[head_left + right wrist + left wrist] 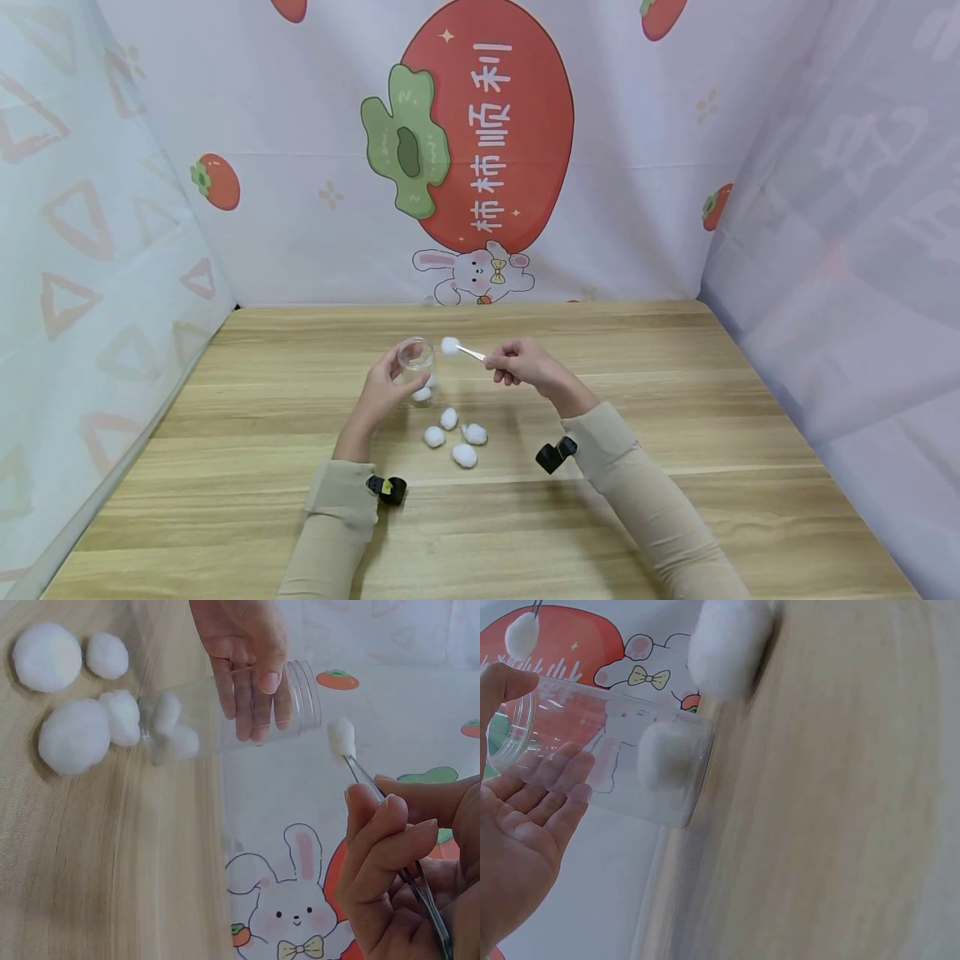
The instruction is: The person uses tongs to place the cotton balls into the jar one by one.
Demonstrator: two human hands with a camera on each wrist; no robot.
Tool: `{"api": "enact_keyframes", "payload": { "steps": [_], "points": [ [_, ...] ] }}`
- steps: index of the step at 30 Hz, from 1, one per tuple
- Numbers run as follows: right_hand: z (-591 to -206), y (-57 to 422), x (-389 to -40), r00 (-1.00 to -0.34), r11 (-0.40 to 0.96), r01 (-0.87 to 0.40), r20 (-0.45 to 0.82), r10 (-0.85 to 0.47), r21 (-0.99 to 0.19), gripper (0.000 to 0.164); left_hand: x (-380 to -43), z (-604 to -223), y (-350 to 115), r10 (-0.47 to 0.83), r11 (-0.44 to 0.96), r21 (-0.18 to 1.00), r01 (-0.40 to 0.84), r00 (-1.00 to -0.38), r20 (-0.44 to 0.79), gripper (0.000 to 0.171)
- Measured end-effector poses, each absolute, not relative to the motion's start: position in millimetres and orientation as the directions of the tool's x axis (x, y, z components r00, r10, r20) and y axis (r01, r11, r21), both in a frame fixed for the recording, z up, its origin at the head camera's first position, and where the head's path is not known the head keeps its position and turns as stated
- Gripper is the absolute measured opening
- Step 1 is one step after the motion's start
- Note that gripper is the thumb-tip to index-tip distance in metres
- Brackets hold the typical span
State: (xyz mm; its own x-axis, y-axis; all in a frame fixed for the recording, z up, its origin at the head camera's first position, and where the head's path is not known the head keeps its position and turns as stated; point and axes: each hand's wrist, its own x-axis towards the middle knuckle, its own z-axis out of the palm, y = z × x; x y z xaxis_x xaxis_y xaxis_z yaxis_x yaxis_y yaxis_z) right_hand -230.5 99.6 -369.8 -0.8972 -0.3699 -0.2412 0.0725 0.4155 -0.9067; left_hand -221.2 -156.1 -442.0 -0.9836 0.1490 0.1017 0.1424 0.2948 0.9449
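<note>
Jar on table, cotton balls inside; four balls before it; right, single ball, then tweezers.

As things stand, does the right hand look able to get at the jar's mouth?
Probably yes: the right hand holds a cotton ball in tweezers close beside the jar, whose mouth has no lid, and the left hand grips its side, leaving the way free.

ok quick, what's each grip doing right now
Left grip: closed around the clear screw-neck jar.
Right grip: closed on the tweezers, whose tips pinch a cotton ball.
</note>
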Motion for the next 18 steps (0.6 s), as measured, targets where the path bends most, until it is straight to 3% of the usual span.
{"api": "enact_keyframes", "payload": {
  "steps": [18],
  "points": [
    [-361.8,84.6,-232.6,-0.898,0.416,0.051,-0.224,-0.380,-0.908,0.019,-219.5,-441.9,-155.5,0.143,0.281,0.946,0.164,-0.981,0.128,0.062]
  ]
}}
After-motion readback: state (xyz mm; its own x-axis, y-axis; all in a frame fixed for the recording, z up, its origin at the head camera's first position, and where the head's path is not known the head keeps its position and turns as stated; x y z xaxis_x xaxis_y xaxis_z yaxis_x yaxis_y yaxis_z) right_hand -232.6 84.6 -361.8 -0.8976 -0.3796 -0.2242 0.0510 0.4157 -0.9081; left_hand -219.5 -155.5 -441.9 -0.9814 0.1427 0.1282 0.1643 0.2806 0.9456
